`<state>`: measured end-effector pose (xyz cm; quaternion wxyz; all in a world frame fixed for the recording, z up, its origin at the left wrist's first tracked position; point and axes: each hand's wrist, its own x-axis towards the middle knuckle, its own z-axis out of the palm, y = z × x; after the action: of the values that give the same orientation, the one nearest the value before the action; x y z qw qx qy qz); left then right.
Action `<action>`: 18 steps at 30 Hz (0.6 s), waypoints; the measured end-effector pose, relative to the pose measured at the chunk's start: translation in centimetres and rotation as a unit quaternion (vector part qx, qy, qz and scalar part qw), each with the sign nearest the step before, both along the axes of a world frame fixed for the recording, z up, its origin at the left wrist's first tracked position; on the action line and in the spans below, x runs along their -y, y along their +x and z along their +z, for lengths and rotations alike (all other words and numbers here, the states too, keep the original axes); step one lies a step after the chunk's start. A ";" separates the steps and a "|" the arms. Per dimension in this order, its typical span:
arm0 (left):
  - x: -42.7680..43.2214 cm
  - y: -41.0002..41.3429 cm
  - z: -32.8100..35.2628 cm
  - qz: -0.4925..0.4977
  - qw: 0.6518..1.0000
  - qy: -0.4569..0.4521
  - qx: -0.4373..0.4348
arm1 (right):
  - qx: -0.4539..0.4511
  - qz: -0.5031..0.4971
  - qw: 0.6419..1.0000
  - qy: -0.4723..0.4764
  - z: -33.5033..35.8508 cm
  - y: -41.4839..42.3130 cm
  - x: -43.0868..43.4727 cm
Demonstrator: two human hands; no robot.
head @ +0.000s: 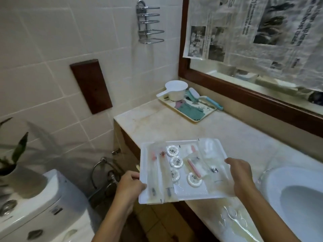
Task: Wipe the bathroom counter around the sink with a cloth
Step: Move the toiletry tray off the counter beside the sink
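Left grip (130, 186) pinching tray (143, 159) at its left edge, right grip (242, 175) holding its right edge, wrapped toiletries (176, 162) on it, surface (174, 126) below, sink (297, 189) at right

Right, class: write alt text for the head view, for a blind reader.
The left hand and right hand hold a white tray of wrapped toiletries over the counter's edge, beside the sink. A second tray sits by the mirror.

white tray (143, 163): wrapped toiletries (176, 162) | patterned tray (190, 111): white scoop (176, 90), perhaps brushes (212, 102) | chrome rack (150, 23)
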<state>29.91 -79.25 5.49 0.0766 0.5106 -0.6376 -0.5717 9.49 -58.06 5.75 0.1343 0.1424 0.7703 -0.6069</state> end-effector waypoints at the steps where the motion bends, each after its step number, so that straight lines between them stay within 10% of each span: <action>1: 1.2 -0.5 -0.4 0.008 1.000 0.002 0.006 | 0.005 0.010 1.000 0.000 -0.4 -1.0 1.6; 18: 20.8 -11.6 -5.4 0.150 0.983 0.075 0.078 | -0.063 0.207 0.968 0.126 -3.5 -15.6 28.9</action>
<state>18.35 -100.05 0.13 0.0735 0.6476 -0.5132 -0.5584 -6.12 -86.91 2.22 0.1893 -0.0422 0.8603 -0.4714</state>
